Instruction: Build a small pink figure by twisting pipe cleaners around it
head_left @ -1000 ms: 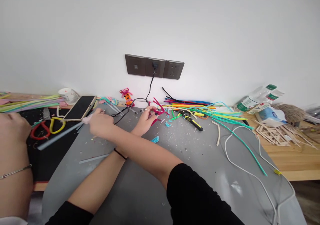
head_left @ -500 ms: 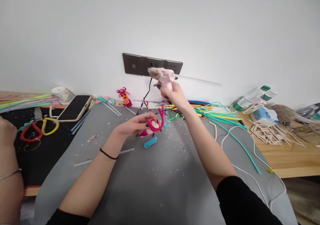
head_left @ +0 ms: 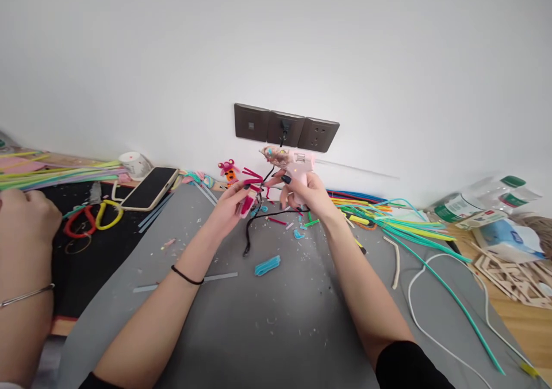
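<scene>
Glue gun (head_left: pixel 303 161), handle (head_left: pixel 298 178) in right grip (head_left: pixel 308 193), barrel (head_left: pixel 278 156) above

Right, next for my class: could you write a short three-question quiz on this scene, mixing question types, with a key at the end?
1. Multiple choice: what is the person's own right hand holding?
a) a phone
b) a glue gun
c) a bottle

2. True or false: the blue bundle lies on the grey sheet.

3. Short answer: which of the three dark wall plates has a plug in it?

Key:
1. b, the glue gun.
2. True.
3. The middle one.
</scene>
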Motion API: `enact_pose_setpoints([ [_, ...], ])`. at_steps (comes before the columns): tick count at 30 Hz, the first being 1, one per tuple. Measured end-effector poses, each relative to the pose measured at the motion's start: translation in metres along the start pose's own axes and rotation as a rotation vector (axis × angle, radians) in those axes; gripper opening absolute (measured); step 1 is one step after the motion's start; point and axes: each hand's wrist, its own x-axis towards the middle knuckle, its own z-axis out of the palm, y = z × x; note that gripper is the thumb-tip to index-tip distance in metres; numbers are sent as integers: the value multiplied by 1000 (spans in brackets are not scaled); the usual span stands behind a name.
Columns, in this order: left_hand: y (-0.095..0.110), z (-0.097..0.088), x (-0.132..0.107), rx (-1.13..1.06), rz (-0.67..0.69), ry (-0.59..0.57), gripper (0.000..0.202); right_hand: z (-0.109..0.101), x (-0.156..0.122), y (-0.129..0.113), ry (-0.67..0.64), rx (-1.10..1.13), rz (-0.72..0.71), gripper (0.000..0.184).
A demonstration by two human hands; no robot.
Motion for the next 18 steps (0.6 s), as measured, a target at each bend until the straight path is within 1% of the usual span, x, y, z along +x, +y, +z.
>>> enact_pose_setpoints([
  [2, -2, 5, -5, 26, -14, -14, 28, 10, 3, 5, -4, -26, -8, 42],
  [4, -3, 8, -8, 50, -24, -22, 34, 14, 3, 10, 42, -67, -15, 42],
  [7, -3, 10, -11, 66, -21, -21, 43, 10, 1, 14, 94, -93, 7, 40],
  [10, -6, 10, -10, 117, -11, -18, 44, 7, 0, 16, 81, -48, 50, 41],
  [12, -9, 9, -9, 200, 17, -25, 43, 7, -1, 15, 72, 9, 59, 42],
  [15, -13, 7, -9, 405, 84, -68, 43, 10, -2, 14, 76, 91, 47, 44],
  [18, -14, 4, -9, 551, 148, -114, 44, 12, -1, 16, 109, 95, 33, 46],
])
